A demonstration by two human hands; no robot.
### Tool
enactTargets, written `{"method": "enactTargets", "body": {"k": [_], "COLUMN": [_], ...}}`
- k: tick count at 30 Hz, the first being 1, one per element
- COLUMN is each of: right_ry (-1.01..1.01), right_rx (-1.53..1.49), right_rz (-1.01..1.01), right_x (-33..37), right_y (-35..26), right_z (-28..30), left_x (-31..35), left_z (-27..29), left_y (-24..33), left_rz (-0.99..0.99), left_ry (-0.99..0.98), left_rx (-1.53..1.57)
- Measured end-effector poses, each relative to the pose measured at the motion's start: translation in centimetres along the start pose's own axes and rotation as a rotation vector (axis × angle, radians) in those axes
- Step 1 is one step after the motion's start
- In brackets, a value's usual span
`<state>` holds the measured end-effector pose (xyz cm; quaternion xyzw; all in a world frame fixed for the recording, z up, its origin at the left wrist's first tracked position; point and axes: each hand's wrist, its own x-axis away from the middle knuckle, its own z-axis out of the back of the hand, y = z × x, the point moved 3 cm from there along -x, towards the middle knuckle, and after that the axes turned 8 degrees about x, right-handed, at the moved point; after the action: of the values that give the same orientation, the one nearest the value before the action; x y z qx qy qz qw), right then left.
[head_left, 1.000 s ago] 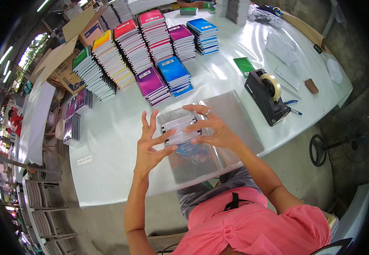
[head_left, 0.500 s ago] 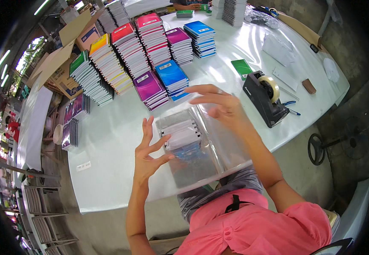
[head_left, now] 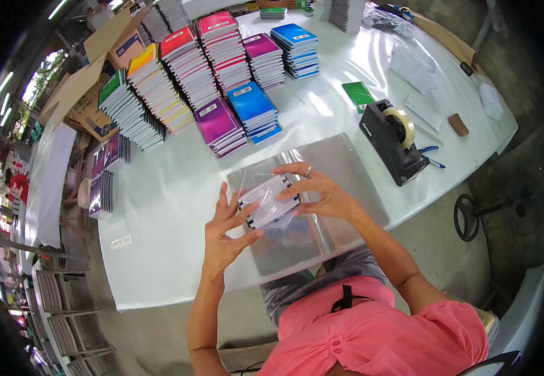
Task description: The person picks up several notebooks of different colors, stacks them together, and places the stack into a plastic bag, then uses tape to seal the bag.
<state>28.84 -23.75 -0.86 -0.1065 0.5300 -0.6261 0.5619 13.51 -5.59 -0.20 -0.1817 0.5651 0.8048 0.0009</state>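
Note:
A small bundle of spiral notebooks (head_left: 265, 200), white page edges and black binding showing, lies before me under wrinkled clear plastic film (head_left: 260, 180). Beneath it spreads a stack of clear plastic sheets (head_left: 353, 182). My left hand (head_left: 225, 229) is at the bundle's left side, fingers apart, its index fingertip against the bundle. My right hand (head_left: 322, 191), with a ring on one finger, curls over the bundle's right end with its fingers on the film. Glare on the plastic partly hides the fingertip contact.
Stacks of coloured notebooks, including a purple stack (head_left: 220, 125) and a blue stack (head_left: 253, 113), stand beyond my hands. A black tape dispenser (head_left: 394, 144) sits to the right, near a green notebook (head_left: 357, 96), pens (head_left: 431, 156) and a brown block (head_left: 457, 125). A white label strip (head_left: 121, 242) lies left.
My right hand has come down and left from above the sheets onto the bundle, bringing film over it. My left hand has moved slightly right, closer to the bundle.

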Motion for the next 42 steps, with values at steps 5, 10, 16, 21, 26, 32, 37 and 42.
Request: {"method": "enactTargets", "body": {"k": [5, 10, 16, 21, 26, 32, 37, 42], "right_ry": [0.025, 0.007, 0.024, 0.052, 0.046, 0.054, -0.221, -0.153], "right_rx": [-0.067, -0.001, 0.046, 0.044, 0.056, -0.008, -0.488, -0.597], "right_rz": [-0.021, -0.078, -0.056, -0.092, -0.087, -0.342, -0.567, -0.503], "right_x": [-1.2, -2.4, -3.2, -3.0, -3.7, -4.4, -5.6, -5.9], "right_y": [-1.8, -2.7, -2.9, -2.8, -2.8, -1.0, 1.0, -0.3], "right_z": [0.1, 0.2, 0.1, 0.0, -0.2, 0.8, -0.4, -0.6], "left_x": [-0.9, -1.5, -4.0, -4.1, -4.1, -5.5, -5.3, -5.3], "left_z": [-0.4, -0.1, 0.2, 0.2, 0.3, -0.2, 0.7, 0.9], "left_y": [2.9, 2.9, 4.1, 3.1, 2.6, 3.8, -1.3, -0.1], "left_rz": [-0.05, -0.048, -0.064, -0.125, -0.347, -0.026, 0.696, 0.623], "left_ry": [0.02, 0.07, 0.078, 0.104, 0.129, 0.208, -0.173, -0.197], "left_rx": [-0.292, -0.323, -0.192, -0.221, -0.307, -0.005, 0.552, 0.41]}}
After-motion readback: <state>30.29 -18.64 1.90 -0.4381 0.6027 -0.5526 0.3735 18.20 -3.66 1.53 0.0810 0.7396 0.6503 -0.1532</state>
